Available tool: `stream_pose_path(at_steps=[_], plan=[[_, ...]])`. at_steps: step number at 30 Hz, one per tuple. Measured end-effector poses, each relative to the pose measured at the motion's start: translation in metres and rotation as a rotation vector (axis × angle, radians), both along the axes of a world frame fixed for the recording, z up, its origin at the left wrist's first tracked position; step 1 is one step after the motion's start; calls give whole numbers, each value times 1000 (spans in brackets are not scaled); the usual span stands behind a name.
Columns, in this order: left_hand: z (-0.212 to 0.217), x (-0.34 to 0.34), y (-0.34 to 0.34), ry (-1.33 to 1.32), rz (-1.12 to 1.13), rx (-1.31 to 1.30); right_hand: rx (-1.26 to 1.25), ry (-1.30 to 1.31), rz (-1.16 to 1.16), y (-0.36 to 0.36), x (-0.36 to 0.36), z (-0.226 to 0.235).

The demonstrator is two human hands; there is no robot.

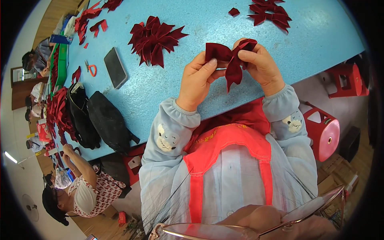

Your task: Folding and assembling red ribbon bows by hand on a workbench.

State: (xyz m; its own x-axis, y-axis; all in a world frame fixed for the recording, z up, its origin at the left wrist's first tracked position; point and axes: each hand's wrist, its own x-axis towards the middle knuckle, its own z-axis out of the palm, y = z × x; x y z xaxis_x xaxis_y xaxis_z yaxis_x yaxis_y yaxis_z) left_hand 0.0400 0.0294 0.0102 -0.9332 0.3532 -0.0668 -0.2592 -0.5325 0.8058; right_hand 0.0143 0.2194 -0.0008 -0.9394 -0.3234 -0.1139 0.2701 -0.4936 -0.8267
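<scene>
A dark red velvet bow is held up between my two hands, above the near edge of the blue table. My left hand pinches its left loop between thumb and fingers. On the other side, my right hand grips the right loop, with the thumb close to the centre knot. One pointed tail hangs down between the hands. A pile of similar bows lies on the table to the left of my hands. Another group of bows lies beyond my right hand, with a small red scrap nearby.
Left of the bow pile lie a black phone and orange-handled snips. Two black bags rest at the table's left edge, beside heaped red ribbon. A co-worker sits at lower left. Red stools stand at right.
</scene>
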Motion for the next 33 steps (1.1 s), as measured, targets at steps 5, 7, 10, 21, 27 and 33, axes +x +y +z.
stream_pose_path(at_steps=[5,7,10,21,27,33], plan=[[0,3,4,48,52,-69,-14,12,2,-2,0,-2],[0,4,4,68,64,-87,-21,-2,-12,-4,1,0],[-1,4,2,78,63,-65,4,3,-6,-3,0,-2],[-1,6,2,26,107,-36,97,60,63,-5,0,-3],[-12,8,4,3,188,-203,309,216,73,-16,4,12],[-18,12,12,-55,264,-227,408,211,139,-16,3,13]])
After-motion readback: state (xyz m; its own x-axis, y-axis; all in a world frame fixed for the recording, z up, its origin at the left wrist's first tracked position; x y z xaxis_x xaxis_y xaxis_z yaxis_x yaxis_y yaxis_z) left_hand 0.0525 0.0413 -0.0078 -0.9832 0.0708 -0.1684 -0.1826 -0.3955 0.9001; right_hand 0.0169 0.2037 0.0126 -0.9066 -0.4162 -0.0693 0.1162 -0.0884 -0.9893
